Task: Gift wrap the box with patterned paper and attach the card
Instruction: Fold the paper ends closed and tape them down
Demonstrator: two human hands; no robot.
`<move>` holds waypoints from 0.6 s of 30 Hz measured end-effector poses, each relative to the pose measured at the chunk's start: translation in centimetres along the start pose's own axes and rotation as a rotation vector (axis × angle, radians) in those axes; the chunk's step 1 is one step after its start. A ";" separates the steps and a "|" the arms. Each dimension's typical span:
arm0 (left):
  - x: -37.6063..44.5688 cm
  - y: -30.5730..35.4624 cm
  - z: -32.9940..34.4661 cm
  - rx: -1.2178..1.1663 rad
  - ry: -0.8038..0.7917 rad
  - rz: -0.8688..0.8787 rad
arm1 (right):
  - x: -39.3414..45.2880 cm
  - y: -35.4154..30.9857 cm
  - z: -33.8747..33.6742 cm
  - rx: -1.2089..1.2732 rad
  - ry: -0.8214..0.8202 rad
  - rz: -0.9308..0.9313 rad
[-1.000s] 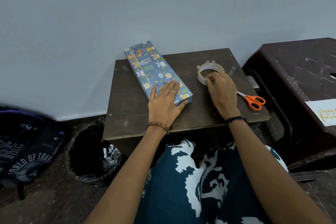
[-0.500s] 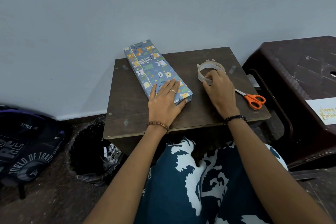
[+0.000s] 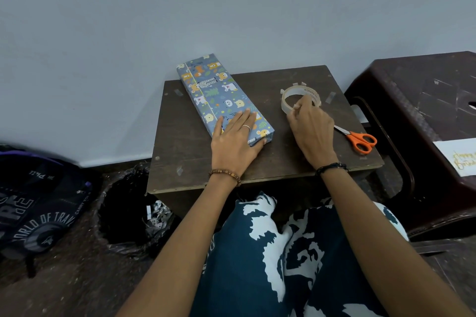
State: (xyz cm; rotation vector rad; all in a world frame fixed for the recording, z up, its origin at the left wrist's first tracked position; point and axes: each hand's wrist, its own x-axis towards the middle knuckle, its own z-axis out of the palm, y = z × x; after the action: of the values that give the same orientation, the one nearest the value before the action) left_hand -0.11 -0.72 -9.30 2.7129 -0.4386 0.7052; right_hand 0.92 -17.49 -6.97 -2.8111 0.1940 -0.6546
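Since the earlier frame, right hand (image 3: 310,126) shifted little, fingers pinching tape roll (image 3: 300,99) beside wrapped box (image 3: 221,98). Left hand (image 3: 235,140), fingers flat and together, steadied box on worktop (image 3: 270,162); card (image 3: 461,159) well right, unattached.

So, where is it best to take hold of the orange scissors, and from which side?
Probably by the orange handle loops of the scissors, coming from the near right. The loops point toward the table's near right corner and lie clear, while the blades run under the right hand.
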 end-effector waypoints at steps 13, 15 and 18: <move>-2.6 -3.0 -3.6 -0.228 -0.097 0.081 | -2.7 -0.3 -2.1 0.495 0.079 -0.159; -4.7 -4.0 -3.5 -0.282 -0.013 0.054 | -3.0 -0.6 -2.4 0.579 0.040 -0.246; -6.4 -4.5 -3.2 -0.324 0.018 -0.013 | -3.5 -1.3 -2.8 0.675 -0.049 -0.373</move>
State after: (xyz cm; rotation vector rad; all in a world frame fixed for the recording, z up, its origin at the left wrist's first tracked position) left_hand -5.16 5.94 -10.89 2.4017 -0.4846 0.5966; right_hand -3.35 -16.21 -5.62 -2.2078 -0.4839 -0.5826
